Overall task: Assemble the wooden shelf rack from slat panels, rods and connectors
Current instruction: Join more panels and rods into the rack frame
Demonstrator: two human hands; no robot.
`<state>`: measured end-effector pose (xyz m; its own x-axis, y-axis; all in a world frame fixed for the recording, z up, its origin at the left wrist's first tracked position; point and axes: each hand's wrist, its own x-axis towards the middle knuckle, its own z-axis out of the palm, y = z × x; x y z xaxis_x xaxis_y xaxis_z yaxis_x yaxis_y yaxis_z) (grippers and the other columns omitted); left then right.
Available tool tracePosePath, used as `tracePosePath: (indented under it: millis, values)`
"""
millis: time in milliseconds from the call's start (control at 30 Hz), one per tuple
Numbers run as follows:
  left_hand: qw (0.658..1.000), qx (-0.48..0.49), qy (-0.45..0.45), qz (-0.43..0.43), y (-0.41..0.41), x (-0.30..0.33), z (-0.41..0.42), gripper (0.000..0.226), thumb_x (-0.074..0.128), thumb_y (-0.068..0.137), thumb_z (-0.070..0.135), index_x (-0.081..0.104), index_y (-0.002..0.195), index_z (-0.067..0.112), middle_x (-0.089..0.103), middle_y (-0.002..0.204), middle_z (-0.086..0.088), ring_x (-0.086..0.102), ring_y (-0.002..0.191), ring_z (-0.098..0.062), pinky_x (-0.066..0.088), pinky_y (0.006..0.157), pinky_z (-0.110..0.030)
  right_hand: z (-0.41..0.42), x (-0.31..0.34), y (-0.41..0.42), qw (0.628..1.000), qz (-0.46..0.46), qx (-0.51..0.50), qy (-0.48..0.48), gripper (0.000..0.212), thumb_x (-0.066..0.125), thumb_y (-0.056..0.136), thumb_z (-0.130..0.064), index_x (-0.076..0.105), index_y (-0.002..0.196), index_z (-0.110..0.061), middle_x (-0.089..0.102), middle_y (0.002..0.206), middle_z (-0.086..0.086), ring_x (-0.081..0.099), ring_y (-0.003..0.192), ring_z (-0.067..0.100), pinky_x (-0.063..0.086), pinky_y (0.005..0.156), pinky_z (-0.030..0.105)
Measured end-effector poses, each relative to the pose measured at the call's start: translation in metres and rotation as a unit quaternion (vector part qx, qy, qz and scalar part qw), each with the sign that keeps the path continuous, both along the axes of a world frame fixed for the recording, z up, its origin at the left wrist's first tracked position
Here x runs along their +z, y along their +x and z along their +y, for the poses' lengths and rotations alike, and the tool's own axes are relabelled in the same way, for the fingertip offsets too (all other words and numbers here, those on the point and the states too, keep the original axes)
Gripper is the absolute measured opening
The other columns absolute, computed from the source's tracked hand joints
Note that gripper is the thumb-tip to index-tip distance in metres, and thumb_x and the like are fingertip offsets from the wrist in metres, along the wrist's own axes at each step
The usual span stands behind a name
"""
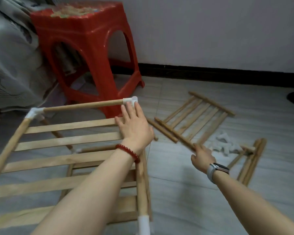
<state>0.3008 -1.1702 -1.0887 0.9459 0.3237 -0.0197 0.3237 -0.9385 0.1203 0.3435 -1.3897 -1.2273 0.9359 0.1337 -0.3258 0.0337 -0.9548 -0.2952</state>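
The left hand (134, 126) lies flat with fingers straight and spread on the far right corner of the partly built pale wooden slatted shelf rack (66, 155), its fingertips (128, 107) touching the white plastic corner connector (131, 100) there. A red bead bracelet (128, 152) circles that wrist. The right hand (202, 156) curls its fingers around the near end of a loose brown wooden slat panel (197, 116) lying on the grey tiled floor (185, 192); a grey-strapped watch (216, 171) sits on that wrist. Just right of this hand lies a heap of white connectors (222, 145), and beyond it a bundle of wooden rods (251, 160). A red plastic stool (88, 44) stands behind the rack, near the wall.
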Motion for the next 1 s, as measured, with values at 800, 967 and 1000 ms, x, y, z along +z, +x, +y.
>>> tracePosePath:
  millis: [800,967,1000]
  values:
    - [0.999,0.041,0.027,-0.003,0.029,-0.026,0.03,0.096,0.061,0.088,0.034,-0.009,0.149,0.009,-0.008,0.159,-0.011,0.002,0.146,-0.028,0.009,0.114,-0.051,0.091,-0.108,0.06,0.998,0.022,0.052,-0.04,0.026,0.034,0.096,-0.006,0.045,0.119,-0.002,0.047,0.123,0.017,0.049,0.112,0.034,0.041,0.082,0.038]
    - [0.999,0.043,0.015,-0.005,0.027,-0.029,0.031,0.094,0.06,0.088,0.032,-0.007,0.15,0.009,-0.007,0.158,-0.012,0.006,0.145,-0.027,0.009,0.114,-0.051,0.094,-0.076,0.05,0.977,0.032,-0.08,0.193,0.018,0.04,0.095,-0.015,0.047,0.108,-0.004,0.057,0.081,0.009,0.055,0.067,0.026,0.035,0.052,0.029]
    - [0.999,0.044,0.012,-0.005,0.027,-0.031,0.03,0.094,0.06,0.088,0.031,-0.007,0.15,0.008,-0.007,0.158,-0.011,0.007,0.145,-0.027,0.009,0.114,-0.051,0.093,-0.065,0.048,0.966,0.018,-0.087,0.242,0.017,0.042,0.095,-0.016,0.047,0.108,-0.005,0.055,0.073,0.006,0.052,0.06,0.022,0.032,0.048,0.028]
